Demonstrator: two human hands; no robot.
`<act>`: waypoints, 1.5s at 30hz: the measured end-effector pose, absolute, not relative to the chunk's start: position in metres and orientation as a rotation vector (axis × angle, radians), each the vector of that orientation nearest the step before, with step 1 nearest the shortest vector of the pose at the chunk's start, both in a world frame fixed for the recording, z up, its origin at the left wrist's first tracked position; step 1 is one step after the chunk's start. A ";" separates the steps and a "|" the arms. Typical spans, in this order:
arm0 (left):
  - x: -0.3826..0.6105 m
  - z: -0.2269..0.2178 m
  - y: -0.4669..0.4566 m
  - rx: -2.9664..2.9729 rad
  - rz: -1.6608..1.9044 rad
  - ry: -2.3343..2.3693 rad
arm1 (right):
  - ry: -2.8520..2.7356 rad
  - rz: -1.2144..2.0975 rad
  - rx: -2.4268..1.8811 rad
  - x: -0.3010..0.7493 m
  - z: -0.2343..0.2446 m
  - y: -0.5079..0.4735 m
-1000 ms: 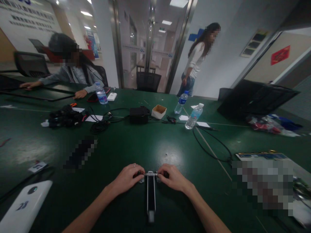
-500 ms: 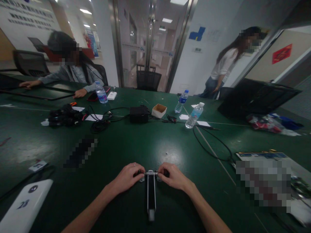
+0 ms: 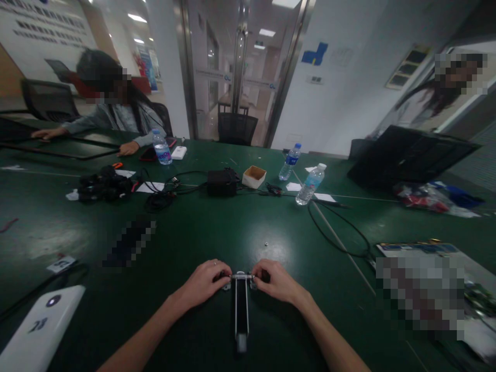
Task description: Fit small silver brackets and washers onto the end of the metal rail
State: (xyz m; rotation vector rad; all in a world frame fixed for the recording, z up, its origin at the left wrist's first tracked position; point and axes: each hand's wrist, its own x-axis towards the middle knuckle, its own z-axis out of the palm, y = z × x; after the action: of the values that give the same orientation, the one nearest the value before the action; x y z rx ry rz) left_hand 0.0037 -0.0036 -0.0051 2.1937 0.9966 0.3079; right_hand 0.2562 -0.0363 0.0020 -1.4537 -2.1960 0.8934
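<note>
Right in front of me on the green table [image 3: 209, 227] lies a small silver-framed piece [image 3: 241, 307] with a long black middle, rather like a toy scooter. It has a thin crossbar at its far end and a grey block at its near end. My left hand [image 3: 207, 279] pinches the crossbar's left end between thumb and fingers. At the right end my right hand [image 3: 276, 280] does the same with curled fingers. Small metal fittings show below both sets of fingertips, partly hidden. A tiny nut-like ring [image 3: 266, 244] lies just beyond my right hand.
Two water bottles [image 3: 311, 184] [image 3: 290, 163], an open small box [image 3: 254, 177], a black adapter [image 3: 222, 182] and cables stand farther back. A white numbered case [image 3: 42, 328] is at left, an opened panel with circuit boards [image 3: 422, 289] at right. A seated person [image 3: 116, 111] is across the table.
My hands and the silver-framed piece stay in place. The standing person at the back has moved to the right, behind the black panel.
</note>
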 end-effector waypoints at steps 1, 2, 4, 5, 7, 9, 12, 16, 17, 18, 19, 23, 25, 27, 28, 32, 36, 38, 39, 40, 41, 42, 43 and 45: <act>0.004 -0.005 -0.004 2.194 0.307 0.997 | -2.198 0.893 -1.455 0.256 0.002 -0.036; 0.004 -0.005 -0.004 2.192 0.302 0.999 | -2.202 0.892 -1.458 0.256 0.002 -0.036; 0.004 -0.003 -0.004 2.186 0.286 1.009 | -2.208 0.895 -1.464 0.257 0.000 -0.036; 0.004 -0.002 -0.004 2.184 0.279 1.015 | -2.210 0.896 -1.465 0.257 -0.001 -0.036; 0.005 0.000 -0.005 2.178 0.274 1.019 | -2.216 0.898 -1.453 0.258 -0.003 -0.036; 0.005 0.001 -0.005 2.170 0.271 1.018 | -2.226 0.899 -1.434 0.259 -0.004 -0.036; 0.004 0.001 -0.005 2.162 0.265 1.017 | -2.211 0.889 -1.438 0.259 -0.004 -0.037; 0.004 0.001 -0.006 2.165 0.260 1.028 | -2.181 0.881 -1.460 0.257 -0.001 -0.037; 0.004 0.001 -0.006 2.167 0.262 1.029 | -2.189 0.876 -1.453 0.257 0.000 -0.037; 0.004 0.001 -0.006 2.169 0.262 1.029 | -2.200 0.869 -1.445 0.257 0.000 -0.037; 0.004 0.001 -0.006 2.170 0.262 1.029 | -2.209 0.864 -1.440 0.257 0.001 -0.036; 0.004 -0.001 -0.005 2.167 0.268 1.022 | -2.235 0.882 -1.452 0.257 0.003 -0.036; 0.004 -0.003 -0.005 2.173 0.282 1.016 | -2.245 0.890 -1.453 0.258 0.003 -0.036; 0.004 -0.004 -0.004 2.184 0.289 1.009 | -2.248 0.886 -1.447 0.258 0.002 -0.036; 0.004 -0.004 -0.004 2.188 0.287 1.010 | -2.248 0.882 -1.444 0.258 0.001 -0.036; 0.003 -0.003 -0.004 2.182 0.272 1.015 | -2.238 0.881 -1.441 0.258 0.001 -0.036; 0.003 -0.004 -0.005 2.173 0.265 1.013 | -2.205 0.894 -1.446 0.257 0.002 -0.036; 0.002 -0.004 -0.005 2.171 0.264 1.016 | -2.191 0.905 -1.457 0.257 0.002 -0.037; 0.002 -0.004 -0.005 2.170 0.266 1.016 | -2.190 0.905 -1.459 0.257 0.002 -0.037; 0.002 -0.004 -0.005 2.171 0.268 1.018 | -2.195 0.899 -1.458 0.257 0.002 -0.037; 0.002 -0.004 -0.005 2.171 0.269 1.018 | -2.203 0.890 -1.452 0.257 0.002 -0.037; 0.002 -0.004 -0.005 2.171 0.270 1.018 | -2.211 0.880 -1.447 0.257 0.002 -0.037; 0.002 -0.004 -0.005 2.171 0.271 1.017 | -2.218 0.873 -1.443 0.257 0.003 -0.037; 0.002 -0.003 -0.005 2.170 0.274 1.012 | -2.226 0.872 -1.447 0.257 0.004 -0.037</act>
State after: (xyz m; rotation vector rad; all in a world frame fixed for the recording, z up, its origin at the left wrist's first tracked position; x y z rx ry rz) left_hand 0.0021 -0.0045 -0.0034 2.1700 1.0125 0.2745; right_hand 0.2571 -0.0370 0.0038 -1.4466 -2.2256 0.8723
